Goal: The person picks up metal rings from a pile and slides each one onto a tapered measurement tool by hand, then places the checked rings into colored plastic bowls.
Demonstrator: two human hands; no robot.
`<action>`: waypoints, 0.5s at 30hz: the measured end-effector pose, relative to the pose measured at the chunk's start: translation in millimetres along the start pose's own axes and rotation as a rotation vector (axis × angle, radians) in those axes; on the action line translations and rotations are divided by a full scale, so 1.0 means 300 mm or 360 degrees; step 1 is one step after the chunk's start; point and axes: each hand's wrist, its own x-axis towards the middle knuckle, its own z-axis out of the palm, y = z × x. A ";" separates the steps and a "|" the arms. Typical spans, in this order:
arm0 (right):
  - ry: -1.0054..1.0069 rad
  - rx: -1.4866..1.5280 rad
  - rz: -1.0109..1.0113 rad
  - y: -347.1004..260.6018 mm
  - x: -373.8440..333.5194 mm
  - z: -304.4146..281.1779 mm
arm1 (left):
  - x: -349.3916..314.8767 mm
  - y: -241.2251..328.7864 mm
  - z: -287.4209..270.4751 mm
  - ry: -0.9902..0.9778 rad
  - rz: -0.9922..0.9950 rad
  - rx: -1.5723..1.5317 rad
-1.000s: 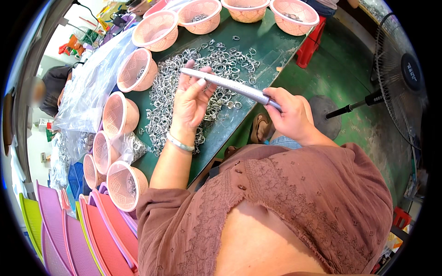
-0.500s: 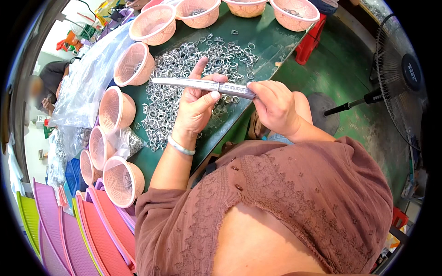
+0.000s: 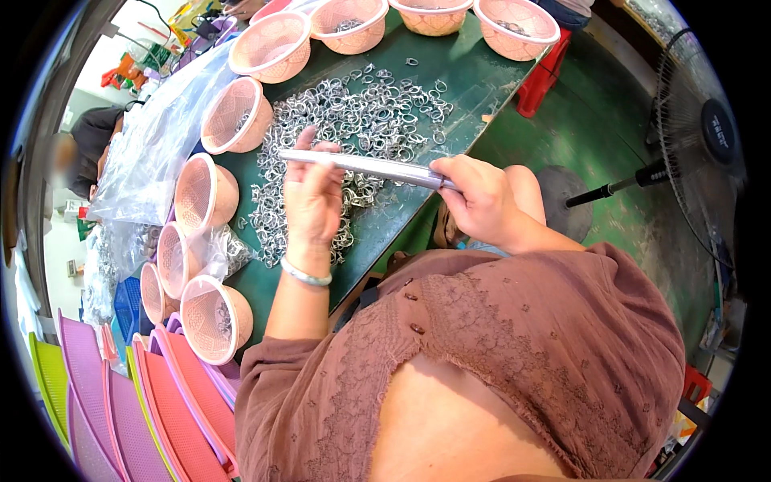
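Note:
A tapered silver ring mandrel [image 3: 385,167] lies slantwise over the table, its narrow end to the left. Its thick end is gripped by my right hand [image 3: 482,193], thumb and fingers wrapped round it. Near the narrow end, the thumb and fingers of my left hand [image 3: 313,201] pinch closely about the rod. The ring seen on the rod earlier is now hidden in those fingers; the stretch between my hands looks bare. Beneath and beyond lies a wide heap of silver rings [image 3: 361,112], spread over the green tabletop [image 3: 474,88].
Pink plastic baskets line the table's far and left sides, among them one at far right [image 3: 516,28] and one at near left [image 3: 215,317]. Clear plastic sheeting [image 3: 161,136] lies left. Coloured trays [image 3: 185,402] stand lower left. A black fan [image 3: 699,136] stands right.
My left hand has slid left along the mandrel toward its narrow end. The ring that showed round the rod is no longer visible. My right hand keeps its grip.

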 end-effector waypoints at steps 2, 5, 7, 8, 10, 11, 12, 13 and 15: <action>-0.0003 0.0166 0.0156 0.013 -0.016 -0.010 | 0.031 0.039 -0.063 0.0164 -0.0026 -0.0121; 0.0003 0.0454 0.0472 0.055 -0.051 -0.009 | 0.095 0.082 -0.127 0.0322 -0.0136 -0.0102; 0.0016 0.0587 0.0613 0.077 -0.053 -0.015 | 0.146 0.099 -0.101 0.0462 -0.0233 0.0024; 0.0023 0.0596 0.0646 0.075 -0.045 -0.024 | 0.180 0.094 -0.101 0.0369 -0.0222 0.0362; 0.0041 0.0615 0.0716 0.073 -0.034 -0.040 | 0.253 0.076 -0.109 0.0171 -0.0197 0.1039; 0.0065 0.0682 0.0731 0.093 -0.038 -0.032 | 0.285 0.057 -0.102 0.0158 -0.0144 0.1283; 0.0065 0.0673 0.0740 0.092 -0.037 -0.037 | 0.322 0.027 -0.110 0.0026 0.0164 0.1710; 0.0071 0.0663 0.0751 0.093 -0.033 -0.045 | 0.345 0.023 -0.097 -0.0040 0.0146 0.2069; 0.0088 0.0654 0.0759 0.102 -0.033 -0.053 | 0.375 0.019 -0.083 -0.0183 0.0330 0.2863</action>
